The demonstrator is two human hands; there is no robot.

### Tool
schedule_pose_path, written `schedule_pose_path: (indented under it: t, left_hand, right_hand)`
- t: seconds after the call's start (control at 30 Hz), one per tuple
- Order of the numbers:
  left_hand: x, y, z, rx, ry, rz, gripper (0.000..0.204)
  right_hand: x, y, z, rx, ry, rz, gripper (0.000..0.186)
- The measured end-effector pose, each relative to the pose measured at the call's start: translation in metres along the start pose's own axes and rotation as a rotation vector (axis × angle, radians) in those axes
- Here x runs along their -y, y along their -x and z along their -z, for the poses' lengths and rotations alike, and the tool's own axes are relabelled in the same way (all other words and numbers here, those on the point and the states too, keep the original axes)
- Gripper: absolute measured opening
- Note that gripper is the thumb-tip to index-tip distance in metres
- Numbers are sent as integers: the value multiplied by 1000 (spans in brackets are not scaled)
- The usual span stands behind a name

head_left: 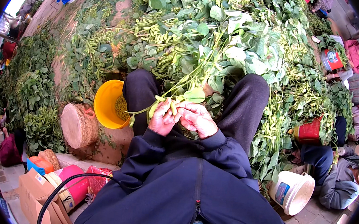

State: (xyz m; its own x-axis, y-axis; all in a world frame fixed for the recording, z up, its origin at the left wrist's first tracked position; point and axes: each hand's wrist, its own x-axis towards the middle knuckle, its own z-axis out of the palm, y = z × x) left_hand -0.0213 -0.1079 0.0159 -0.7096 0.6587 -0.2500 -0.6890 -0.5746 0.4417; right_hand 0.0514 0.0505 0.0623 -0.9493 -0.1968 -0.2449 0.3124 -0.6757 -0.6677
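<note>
Green bean pods (173,107) on a long leafy stem lie between my two hands, above my lap. My left hand (162,120) is closed around pods and part of the stem; one pod sticks up between its fingers. Close beside it, my right hand (197,120) is closed in a pinch at the same pods, its fingertips almost touching the left ones. A broad leaf (195,95) rises just behind the right fingers. By my left knee a yellow bucket (105,104) leans over, with a heap of small green beans or pods (122,107) inside.
Pulled bean plants (169,37) are piled thickly ahead and to both sides. A round woven stool (78,126) lies left of the bucket; a cardboard box (41,198) stands lower left. A white bucket (291,192) lies tipped at right, near another person (341,181).
</note>
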Motion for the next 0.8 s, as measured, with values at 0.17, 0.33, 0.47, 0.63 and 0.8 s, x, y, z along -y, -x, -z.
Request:
schedule_pose_path:
  t: [0.17,0.33,0.47,0.63,0.8]
  left_hand:
    - [6,7,-21,-215,-391,-108,21]
    - [8,8,-16,-266,-474,-199,9]
    - [6,12,-21,-241,-407,-190,15]
    - [3,13,-25,-320,-333,-145,21]
    - [1,12,-19,-348,-209,-56,27]
  right_hand:
    - [-10,-9,-5,-129,427,196,19]
    - [-12,-9,-4,-154,447,180,19]
    - [-4,-7,-1,-154,246,92,19]
    - [-11,-11,0,-181,325,136,17]
    - [-24,-15,0,-319,653,309,10]
